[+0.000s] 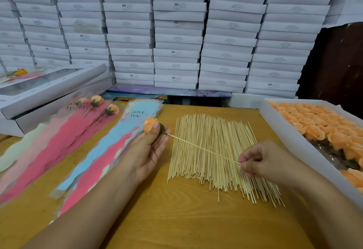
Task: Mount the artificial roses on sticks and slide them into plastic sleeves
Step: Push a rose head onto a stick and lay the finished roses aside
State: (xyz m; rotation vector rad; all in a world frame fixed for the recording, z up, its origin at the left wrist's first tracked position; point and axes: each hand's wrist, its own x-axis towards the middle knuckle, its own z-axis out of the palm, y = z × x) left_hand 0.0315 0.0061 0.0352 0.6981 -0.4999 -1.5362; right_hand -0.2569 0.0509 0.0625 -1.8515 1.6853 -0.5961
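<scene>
Orange fabric rose (150, 125) pinched in left hand (147, 150) above wooden table (176, 219) middle; right hand (261, 163) pinches thin bamboo stick (202, 149), tip at rose's base, over loose stick pile (216, 156).

A yellow wooden surface (176, 219) carries a spread heap of sticks (216, 150) between the hands, printed plastic sleeves (94, 150) left of the left hand, and a white tray of orange roses (290, 136) just right of the right hand.
</scene>
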